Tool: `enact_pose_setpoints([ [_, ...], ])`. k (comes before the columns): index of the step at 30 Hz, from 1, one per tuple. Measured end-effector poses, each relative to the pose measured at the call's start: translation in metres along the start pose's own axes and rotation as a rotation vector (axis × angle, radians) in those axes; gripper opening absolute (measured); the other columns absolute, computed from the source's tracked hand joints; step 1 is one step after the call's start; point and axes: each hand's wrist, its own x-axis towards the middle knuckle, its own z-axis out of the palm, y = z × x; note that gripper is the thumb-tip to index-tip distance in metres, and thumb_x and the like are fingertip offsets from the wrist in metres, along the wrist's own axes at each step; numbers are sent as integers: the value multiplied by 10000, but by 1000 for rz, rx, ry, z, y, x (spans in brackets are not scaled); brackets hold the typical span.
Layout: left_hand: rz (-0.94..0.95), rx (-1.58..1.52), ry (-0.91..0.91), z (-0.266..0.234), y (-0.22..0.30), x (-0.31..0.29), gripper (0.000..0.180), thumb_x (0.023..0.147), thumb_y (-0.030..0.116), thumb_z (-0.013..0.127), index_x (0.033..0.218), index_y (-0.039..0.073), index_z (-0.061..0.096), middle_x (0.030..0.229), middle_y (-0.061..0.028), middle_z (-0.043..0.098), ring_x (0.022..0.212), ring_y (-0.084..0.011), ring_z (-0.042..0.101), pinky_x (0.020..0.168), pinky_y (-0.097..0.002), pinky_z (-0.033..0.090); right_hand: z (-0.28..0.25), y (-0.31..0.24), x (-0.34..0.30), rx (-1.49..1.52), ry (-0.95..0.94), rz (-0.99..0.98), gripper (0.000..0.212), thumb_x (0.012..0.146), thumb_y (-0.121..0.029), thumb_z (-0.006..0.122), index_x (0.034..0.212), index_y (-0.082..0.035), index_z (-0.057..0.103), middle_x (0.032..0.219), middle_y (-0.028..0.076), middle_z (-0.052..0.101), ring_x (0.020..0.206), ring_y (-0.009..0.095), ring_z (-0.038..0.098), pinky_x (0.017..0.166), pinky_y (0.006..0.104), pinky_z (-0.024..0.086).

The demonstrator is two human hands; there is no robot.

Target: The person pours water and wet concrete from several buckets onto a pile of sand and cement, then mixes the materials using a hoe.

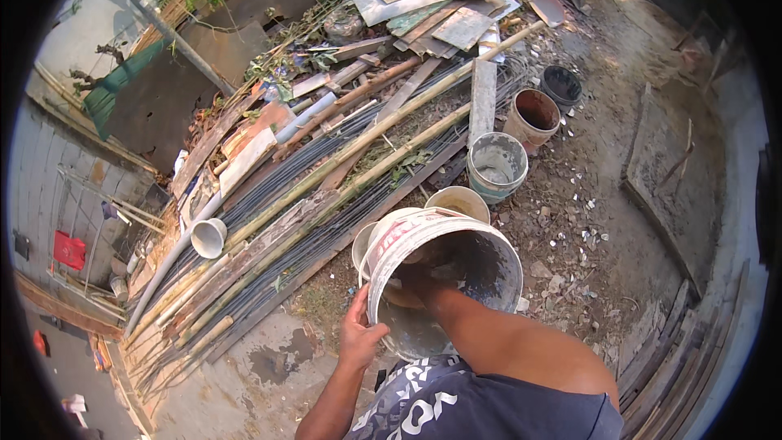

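Note:
A large white bucket (399, 242) with red markings is tipped toward me, its wide mouth facing my body. At the left edge of that mouth, my left hand (359, 331) is closed on the rim. My right arm (497, 332) reaches deep into the bucket. The right hand lies in shadow inside, so its fingers and anything in them cannot be made out. Grey residue coats the inner wall. Just beyond the tipped bucket is a cream-coloured bucket (458, 199), partly hidden behind it. Another pale bucket rim (359, 251) shows at its left side.
A green-and-white bucket (497, 187), a brown-stained bucket (525, 135) and a black bucket (560, 88) continue the row. To the left lie bamboo poles (350, 187), dark rods and boards (444, 0). Rubble covers the ground at right, near more planks (668, 367).

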Motion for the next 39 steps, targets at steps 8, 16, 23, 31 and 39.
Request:
enact_pose_setpoints([
  [8, -46, 244, -316, 121, 23, 27, 921, 586, -118, 555, 1483, -77, 348, 1369, -137, 552, 1255, -224, 551, 1066, -324, 426, 52, 189, -155, 505, 201, 460, 425, 898, -349, 606, 1237, -102, 675, 1199, 164, 689, 1114, 337, 658, 985, 442, 502],
  [16, -102, 396, -541, 268, 11, 37, 914, 580, -113, 560, 1472, -91, 359, 1393, -147, 541, 1265, -220, 547, 1086, -325, 409, 127, 300, -263, 916, 315, 760, 422, 900, -353, 606, 1235, -107, 677, 1202, 163, 688, 1118, 332, 657, 983, 441, 503],
  [23, -79, 367, -633, 387, -10, 37, 925, 572, -153, 562, 1474, -88, 365, 1361, -137, 574, 1245, -220, 562, 1072, -322, 426, 136, 357, -297, 1175, 382, 812, 419, 902, -355, 606, 1233, -110, 679, 1204, 163, 687, 1121, 328, 657, 981, 441, 504],
  [31, -89, 364, -756, 483, -32, 18, 911, 617, -172, 536, 1499, -76, 332, 1424, -149, 520, 1267, -204, 541, 1052, -299, 427, 133, 391, -297, 1379, 475, 785, 415, 903, -359, 606, 1231, -115, 681, 1207, 163, 686, 1124, 323, 656, 979, 440, 506],
  [39, 21, 486, -867, 525, -34, 1, 910, 619, -158, 546, 1502, -26, 370, 1413, -120, 534, 1225, -187, 564, 993, -287, 467, 108, 396, -294, 1527, 585, 758, 412, 905, -362, 607, 1229, -119, 683, 1210, 163, 685, 1128, 319, 655, 977, 439, 507],
])
